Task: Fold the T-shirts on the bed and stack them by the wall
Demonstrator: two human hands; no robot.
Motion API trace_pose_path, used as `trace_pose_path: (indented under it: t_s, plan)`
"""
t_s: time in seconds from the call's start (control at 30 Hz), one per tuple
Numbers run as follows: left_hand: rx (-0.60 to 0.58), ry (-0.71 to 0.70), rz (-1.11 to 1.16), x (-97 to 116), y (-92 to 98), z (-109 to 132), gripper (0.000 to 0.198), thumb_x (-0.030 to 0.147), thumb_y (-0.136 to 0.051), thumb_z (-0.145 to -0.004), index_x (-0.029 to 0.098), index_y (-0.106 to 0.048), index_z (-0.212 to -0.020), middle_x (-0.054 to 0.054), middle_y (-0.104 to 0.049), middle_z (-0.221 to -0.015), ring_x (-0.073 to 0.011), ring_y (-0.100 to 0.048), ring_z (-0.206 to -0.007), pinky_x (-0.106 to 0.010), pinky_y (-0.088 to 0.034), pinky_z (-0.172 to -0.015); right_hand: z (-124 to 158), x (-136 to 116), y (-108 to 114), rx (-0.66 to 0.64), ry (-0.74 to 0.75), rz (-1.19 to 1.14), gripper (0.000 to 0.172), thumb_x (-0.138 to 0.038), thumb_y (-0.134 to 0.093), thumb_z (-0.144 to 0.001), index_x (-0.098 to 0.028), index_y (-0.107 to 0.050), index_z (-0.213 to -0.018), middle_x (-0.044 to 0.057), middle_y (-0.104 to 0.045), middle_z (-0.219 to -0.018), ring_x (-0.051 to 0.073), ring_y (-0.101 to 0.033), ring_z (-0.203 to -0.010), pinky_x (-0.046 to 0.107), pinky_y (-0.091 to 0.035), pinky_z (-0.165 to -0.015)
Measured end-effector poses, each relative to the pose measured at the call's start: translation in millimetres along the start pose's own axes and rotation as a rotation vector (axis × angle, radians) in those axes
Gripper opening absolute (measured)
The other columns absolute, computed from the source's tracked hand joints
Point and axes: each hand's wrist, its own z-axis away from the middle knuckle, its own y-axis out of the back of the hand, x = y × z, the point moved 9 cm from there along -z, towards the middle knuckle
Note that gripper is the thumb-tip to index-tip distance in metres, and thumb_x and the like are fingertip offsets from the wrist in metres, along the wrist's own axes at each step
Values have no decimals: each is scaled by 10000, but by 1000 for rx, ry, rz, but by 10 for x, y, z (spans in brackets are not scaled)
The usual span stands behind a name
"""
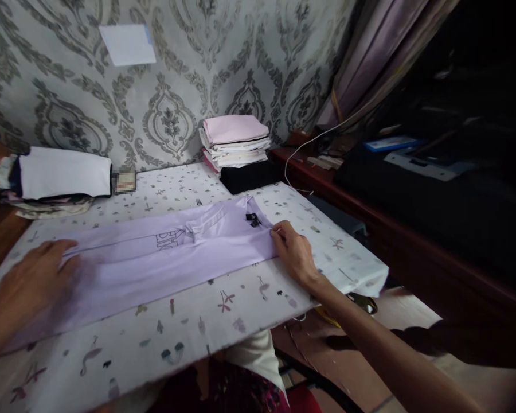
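Observation:
A lilac T-shirt (141, 275) lies lengthwise on the patterned cloth of the table (189, 332), its sides folded in toward the middle. Dark printed lettering and a black neck label show on it. At its right end, by the collar, my right hand (294, 249) pinches the edge of the fabric between thumb and fingers. Over the left part of the shirt is my left hand (38, 281), smeared by motion, with thumb and fingers near the fold line. Whether those fingers grip the cloth cannot be made out.
Folded clothes (234, 135), pink on top, are stacked by the wall, with a black folded garment (249, 176) in front. Another pile with a white garment (66, 172) stands at the back left, beside a small box (124, 182). A thin cable (286, 166) hangs at the right.

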Motion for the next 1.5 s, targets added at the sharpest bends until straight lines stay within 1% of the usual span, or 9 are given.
trace_pose_path:
  t_s: [0.1,0.23,0.33,0.43,0.63,0.87,1.13,1.33,1.5]
  plan:
    - [-111,-130,399,1028,144,-334,434,563,-405,-855,253,-618,-1071,-35,-735,-1067,-245,-680,-999,-340,-536,-857,17,22,4,10,-11,-35,172,-367,-435,-921,-251,-554,-965,8,-682,-702,197,-564,-582,297,-375,-622]
    - [-252,-352,567,2354,3,-777,394,501,-489,-827,214,-642,-1050,-63,-736,-1056,-241,-677,-1008,-330,-526,-876,38,36,30,14,-14,-44,232,-387,-439,-936,-247,-589,-1044,14,-718,-755,194,-586,-588,298,-390,-630]
    - [-288,-351,453,2959,-231,-1051,366,430,-490,-877,190,-645,-1106,-97,-729,-1058,-261,-671,-998,-355,-503,-870,37,61,38,8,-15,-34,264,-380,-446,-942,-248,-604,-1106,17,-738,-789,202,-615,-629,302,-403,-650]
    - [-295,-269,371,3246,-394,-1233,347,424,-508,-902,183,-659,-1101,-119,-726,-1067,-283,-664,-1014,-356,-481,-839,29,90,44,7,-12,-23,263,-365,-464,-940,-251,-618,-1119,12,-741,-785,209,-640,-672,304,-416,-672]
    - [-320,-257,433,3413,-505,-1306,164,339,-621,-797,202,-644,-882,-62,-703,-904,-242,-643,-858,-323,-436,-734,17,161,71,10,-56,-48,246,-323,-531,-901,-252,-631,-1114,-17,-711,-725,186,-627,-630,287,-419,-641]
    - [-88,-254,708,3214,-317,-1336,107,304,-534,-788,235,-478,-727,33,-543,-676,-162,-517,-679,-281,-382,-665,14,204,53,-38,-99,9,236,-267,-557,-871,-240,-640,-1090,-18,-702,-733,176,-614,-644,282,-395,-633]
    - [-259,-296,656,3254,-427,-1333,194,382,-525,-800,226,-516,-685,28,-524,-627,-166,-501,-633,-283,-363,-620,13,212,55,-46,-100,1,266,-272,-550,-862,-238,-638,-1111,-16,-699,-730,173,-611,-645,278,-386,-627]
    - [-576,-267,636,3042,-469,-1294,385,584,-522,-807,223,-536,-674,13,-525,-599,-152,-503,-551,-286,-391,-565,3,243,56,-20,-97,-41,238,-303,-557,-848,-240,-659,-1054,-15,-691,-710,170,-602,-613,284,-392,-618]
    - [-677,-418,705,2993,-444,-1108,422,497,-665,-707,219,-629,-1023,24,-562,-674,-157,-531,-599,-274,-385,-562,-2,251,48,-10,-85,-61,217,-315,-557,-837,-247,-669,-1010,-11,-694,-706,174,-598,-602,290,-391,-607]
